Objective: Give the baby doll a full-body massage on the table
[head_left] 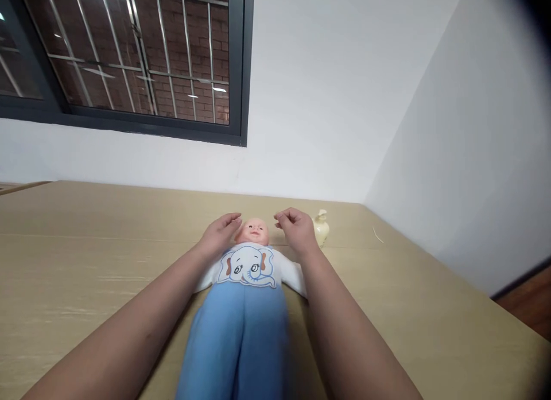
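Observation:
A baby doll (253, 232) lies on its back, head toward the wall, in a white top with an elephant picture (247, 267) and blue trousers (235, 337). Beside its head on the left is my left hand (218, 233), fingers stretched out and holding nothing I can see. My right hand (298, 230) hovers to the right of the head with a gap between them. Its fingers are curled in toward the thumb, and whatever may be between the tips is too small to make out. Just behind this hand stands a pale yellow vase-like bottle (321, 228), partly covered by it.
The wide tan tabletop (129, 262) reaches to a white wall (310, 101). A thin pale strand (377, 235) lies on the right. Above the left side is a dark-framed window (241, 73) with metal bars behind it. Another wall (473, 159) borders the right edge.

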`<action>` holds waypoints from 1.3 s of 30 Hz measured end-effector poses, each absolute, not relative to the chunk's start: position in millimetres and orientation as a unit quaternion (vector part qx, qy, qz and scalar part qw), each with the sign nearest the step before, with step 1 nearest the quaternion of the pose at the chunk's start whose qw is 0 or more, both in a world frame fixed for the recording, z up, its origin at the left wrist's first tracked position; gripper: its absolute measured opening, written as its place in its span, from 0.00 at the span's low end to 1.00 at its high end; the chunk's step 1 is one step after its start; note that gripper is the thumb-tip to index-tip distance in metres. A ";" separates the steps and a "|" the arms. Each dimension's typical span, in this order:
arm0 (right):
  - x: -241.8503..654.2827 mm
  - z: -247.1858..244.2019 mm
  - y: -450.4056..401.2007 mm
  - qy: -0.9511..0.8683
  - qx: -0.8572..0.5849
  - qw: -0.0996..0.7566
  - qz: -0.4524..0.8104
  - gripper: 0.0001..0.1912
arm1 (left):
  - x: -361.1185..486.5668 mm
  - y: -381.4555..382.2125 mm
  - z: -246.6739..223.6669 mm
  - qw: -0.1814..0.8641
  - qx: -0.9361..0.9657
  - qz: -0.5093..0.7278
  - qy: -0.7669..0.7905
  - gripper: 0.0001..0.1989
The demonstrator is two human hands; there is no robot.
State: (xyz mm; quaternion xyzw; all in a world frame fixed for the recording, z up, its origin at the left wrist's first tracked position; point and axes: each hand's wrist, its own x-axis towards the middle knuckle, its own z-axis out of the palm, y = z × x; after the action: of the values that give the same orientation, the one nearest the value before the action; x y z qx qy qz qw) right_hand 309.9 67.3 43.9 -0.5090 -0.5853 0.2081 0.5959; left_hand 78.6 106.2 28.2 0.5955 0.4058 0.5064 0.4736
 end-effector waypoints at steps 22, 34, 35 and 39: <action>407.7 82.1 38.9 -0.567 -0.706 0.423 0.052 0.23 | 280.5 67.9 99.8 0.764 0.344 0.421 0.348 0.11; 401.5 84.0 35.2 -0.568 -0.707 0.420 0.031 0.20 | 252.5 74.8 96.8 0.788 0.321 0.412 0.327 0.15; 400.0 85.5 34.1 -0.568 -0.705 0.423 0.028 0.20 | 243.7 74.5 98.0 0.788 0.322 0.413 0.324 0.16; 384.5 99.4 27.0 -0.563 -0.692 0.452 0.007 0.19 | 200.3 69.8 105.0 0.782 0.324 0.431 0.314 0.18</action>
State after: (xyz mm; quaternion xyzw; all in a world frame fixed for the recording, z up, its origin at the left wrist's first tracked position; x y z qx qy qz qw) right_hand 384.5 27.0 99.4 -0.6918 -0.5629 0.0071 0.4523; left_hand 200.3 69.8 105.0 0.3236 0.3136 0.4308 0.7819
